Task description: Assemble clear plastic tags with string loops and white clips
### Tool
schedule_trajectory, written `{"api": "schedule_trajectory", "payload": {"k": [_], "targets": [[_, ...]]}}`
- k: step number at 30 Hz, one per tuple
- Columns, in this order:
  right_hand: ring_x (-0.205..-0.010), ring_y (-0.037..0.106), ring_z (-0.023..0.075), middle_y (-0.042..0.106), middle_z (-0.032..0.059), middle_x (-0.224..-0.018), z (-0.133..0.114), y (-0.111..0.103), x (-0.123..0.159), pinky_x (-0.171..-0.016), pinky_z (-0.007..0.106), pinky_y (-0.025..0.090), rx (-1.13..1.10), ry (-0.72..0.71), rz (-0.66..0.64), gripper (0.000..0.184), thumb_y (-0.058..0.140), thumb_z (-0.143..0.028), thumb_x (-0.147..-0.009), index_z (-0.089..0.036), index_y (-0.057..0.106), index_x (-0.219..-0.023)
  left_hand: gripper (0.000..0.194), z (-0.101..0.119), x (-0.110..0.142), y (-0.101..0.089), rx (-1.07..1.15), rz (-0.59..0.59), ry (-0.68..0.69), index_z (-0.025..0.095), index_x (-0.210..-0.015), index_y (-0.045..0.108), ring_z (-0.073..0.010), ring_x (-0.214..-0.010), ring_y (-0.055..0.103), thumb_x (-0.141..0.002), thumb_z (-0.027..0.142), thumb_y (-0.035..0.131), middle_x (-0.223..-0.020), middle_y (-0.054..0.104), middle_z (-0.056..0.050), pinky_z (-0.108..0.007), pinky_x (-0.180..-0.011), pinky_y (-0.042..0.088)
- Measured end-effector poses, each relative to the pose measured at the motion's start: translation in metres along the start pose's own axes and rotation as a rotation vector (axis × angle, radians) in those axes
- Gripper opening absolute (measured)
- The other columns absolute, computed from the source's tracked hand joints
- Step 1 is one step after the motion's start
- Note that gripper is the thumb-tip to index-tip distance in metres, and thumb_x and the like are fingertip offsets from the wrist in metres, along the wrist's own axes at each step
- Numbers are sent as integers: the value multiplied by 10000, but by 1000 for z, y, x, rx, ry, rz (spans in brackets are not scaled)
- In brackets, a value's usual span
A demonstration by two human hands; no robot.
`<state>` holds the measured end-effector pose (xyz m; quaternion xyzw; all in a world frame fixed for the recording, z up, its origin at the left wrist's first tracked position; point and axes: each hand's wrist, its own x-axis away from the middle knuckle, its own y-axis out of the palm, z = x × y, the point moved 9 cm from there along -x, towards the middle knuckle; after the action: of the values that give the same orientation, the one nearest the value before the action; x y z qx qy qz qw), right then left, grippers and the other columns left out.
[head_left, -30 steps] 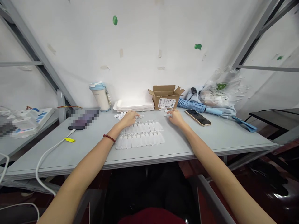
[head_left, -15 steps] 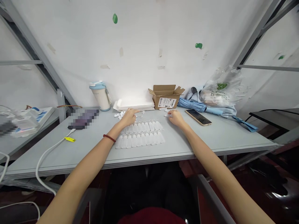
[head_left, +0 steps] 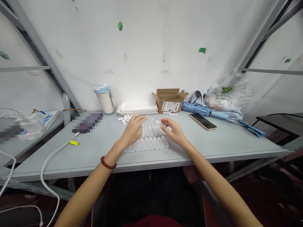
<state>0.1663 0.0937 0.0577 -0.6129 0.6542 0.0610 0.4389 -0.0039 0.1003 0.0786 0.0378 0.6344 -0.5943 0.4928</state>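
Two rows of translucent, tag-like plastic pieces (head_left: 149,144) with thin loops along their tops lie flat on the grey table. My left hand (head_left: 133,130) hovers over their left end, fingers stretched out to the right, hiding some of them; I see nothing held in it. At the right end of the upper row, my right hand (head_left: 174,130) has thumb and forefinger curved around a small translucent piece (head_left: 157,122), partly hidden by the fingers. Behind my left hand lies a heap of small white pieces (head_left: 124,119). Clear bits lie between the hands and the box.
Against the wall stand a tumbler (head_left: 105,101), a stack of white flat sheets or envelopes (head_left: 138,108) and an open cardboard box (head_left: 169,102). A phone (head_left: 203,121) and a blue folded umbrella (head_left: 199,108) lie at right. A cabled, pixelated device (head_left: 87,123) lies left.
My right hand has moved left from beside the box to the right end of the upper row. My left hand has come nearer, from the white heap to over the rows. The view has shifted slightly.
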Motion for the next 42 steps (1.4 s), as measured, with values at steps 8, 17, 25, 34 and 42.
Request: {"api": "schedule_trajectory", "payload": {"k": [8, 17, 25, 34, 42], "targets": [[-852, 645, 192, 671, 89, -994, -8, 5, 6, -772, 341, 530, 52, -55, -16, 266, 585, -238, -821, -193, 570, -1082, 480, 9, 16, -1, 54, 56, 5, 138, -1177, 584, -238, -1124, 468, -783, -27, 364, -1178, 625, -88, -481, -974, 441], [-837, 640, 194, 668, 78, -977, -14, 6, 8, -775, 350, 533, 113, -115, -10, 302, 567, -256, -840, -209, 560, -1139, 426, 30, 19, 0, 80, 71, 91, 153, -1136, 604, -243, -1116, 469, -804, -19, 399, -1127, 645, -78, -481, -964, 454], [-802, 613, 180, 627, 74, -936, -22, 11, 10, -774, 347, 513, 128, -166, -70, 298, 511, -299, -888, -214, 567, -1168, 348, 34, 18, -1, 108, 77, 97, 149, -1080, 631, -244, -1067, 487, -822, 27, 431, -1061, 666, -78, -485, -950, 459], [-819, 653, 186, 654, 85, -1034, -25, 17, 17, -780, 340, 521, 31, -113, -134, 257, 525, -324, -873, -218, 567, -1103, 368, 34, 18, 2, 105, 24, 60, 205, -1110, 633, -253, -1103, 476, -832, 67, 435, -1090, 637, -69, -502, -962, 438], [-750, 663, 165, 647, 70, -974, -28, 12, 36, -730, 311, 531, 11, -52, -121, 201, 550, -295, -856, -213, 535, -1039, 352, 39, 19, 4, 106, -22, 56, 227, -994, 679, -259, -1161, 434, -804, 40, 449, -1163, 603, -62, -508, -994, 408]]}}
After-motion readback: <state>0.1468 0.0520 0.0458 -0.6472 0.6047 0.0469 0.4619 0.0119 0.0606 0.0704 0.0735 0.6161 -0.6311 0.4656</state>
